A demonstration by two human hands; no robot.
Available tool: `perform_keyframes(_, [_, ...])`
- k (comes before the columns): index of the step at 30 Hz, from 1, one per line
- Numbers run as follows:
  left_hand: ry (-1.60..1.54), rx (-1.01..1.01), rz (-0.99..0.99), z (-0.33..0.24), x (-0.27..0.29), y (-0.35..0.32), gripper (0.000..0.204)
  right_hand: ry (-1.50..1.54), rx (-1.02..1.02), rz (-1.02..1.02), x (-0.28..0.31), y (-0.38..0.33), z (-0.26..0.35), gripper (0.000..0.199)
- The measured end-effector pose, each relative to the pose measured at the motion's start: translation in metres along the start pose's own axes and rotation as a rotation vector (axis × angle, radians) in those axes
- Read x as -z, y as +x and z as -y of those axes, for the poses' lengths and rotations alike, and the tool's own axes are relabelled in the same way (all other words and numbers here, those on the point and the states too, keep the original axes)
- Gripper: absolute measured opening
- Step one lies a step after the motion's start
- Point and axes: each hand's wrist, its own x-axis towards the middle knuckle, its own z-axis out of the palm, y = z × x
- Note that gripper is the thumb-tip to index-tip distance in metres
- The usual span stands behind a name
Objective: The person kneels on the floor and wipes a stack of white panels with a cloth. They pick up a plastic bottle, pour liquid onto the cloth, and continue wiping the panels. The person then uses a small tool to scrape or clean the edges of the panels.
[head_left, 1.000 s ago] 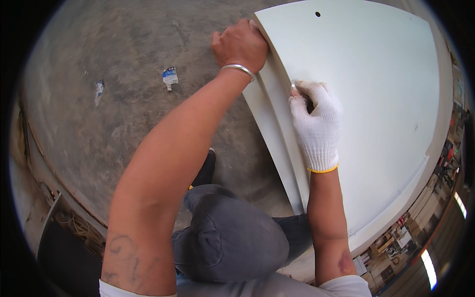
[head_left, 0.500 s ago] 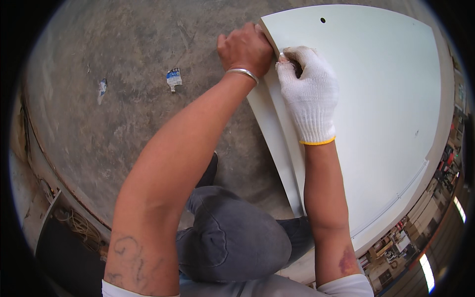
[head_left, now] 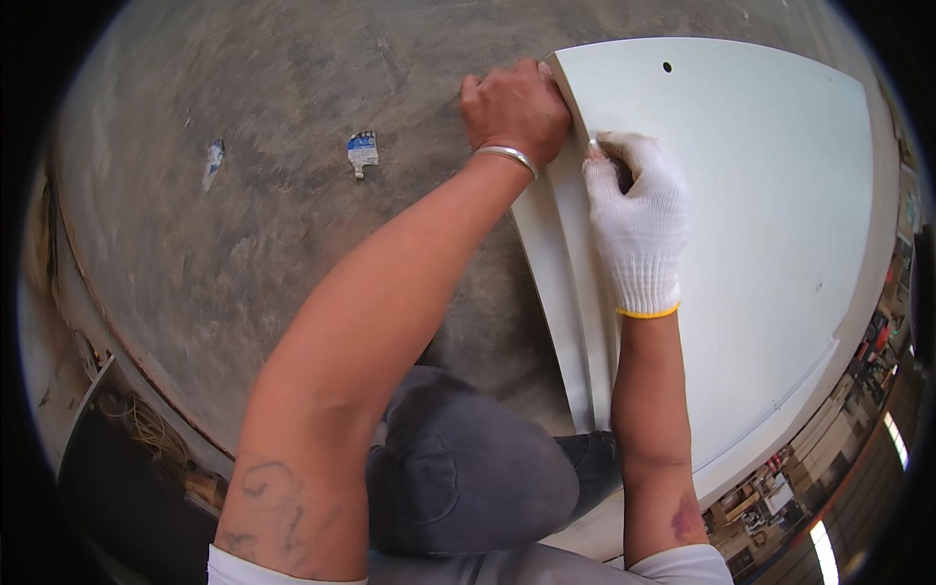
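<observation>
A large pale panel with folded edges leans upright at my right, a small dark hole near its far edge. My bare left hand, a silver bangle at its wrist, is wrapped round the panel's far left corner. Just nearer along the same edge, my right hand wears a white knitted glove with a yellow cuff hem. Its thumb and forefinger are pinched together against the panel's face by the fold. Something small and whitish shows at those fingertips; I cannot make out what it is.
Two torn scraps of printed paper, one nearer the middle and another farther left, lie on the stained concrete floor. My bent knee is close below the panel. A dark bin-like thing and coiled rope are at lower left.
The panel and both hands now appear a little lower and farther right, as do the floor scraps, so the view has shifted. Both hands keep the same hold on the edge.
</observation>
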Motion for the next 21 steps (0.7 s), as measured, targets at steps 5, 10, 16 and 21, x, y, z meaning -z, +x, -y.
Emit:
perform_keyframes(5, [0.053, -0.020, 0.025, 0.000, 0.000, 0.002, 0.037, -0.047, 0.210, -0.024, -0.001, 0.006, -0.001, 0.018])
perform_keyframes(10, [0.011, 0.006, -0.003, 0.000, 0.001, 0.000, 0.033, -0.064, 0.057, 0.022, -0.003, 0.009, 0.001, 0.019])
perform_keyframes(16, [0.036, 0.006, 0.030, 0.000, 0.000, 0.002, 0.034, -0.102, 0.214, -0.017, -0.005, 0.015, 0.004, 0.017])
perform_keyframes(21, [0.055, -0.030, 0.016, 0.001, 0.002, 0.000, 0.035, -0.052, 0.160, -0.006, -0.009, 0.025, 0.011, 0.018])
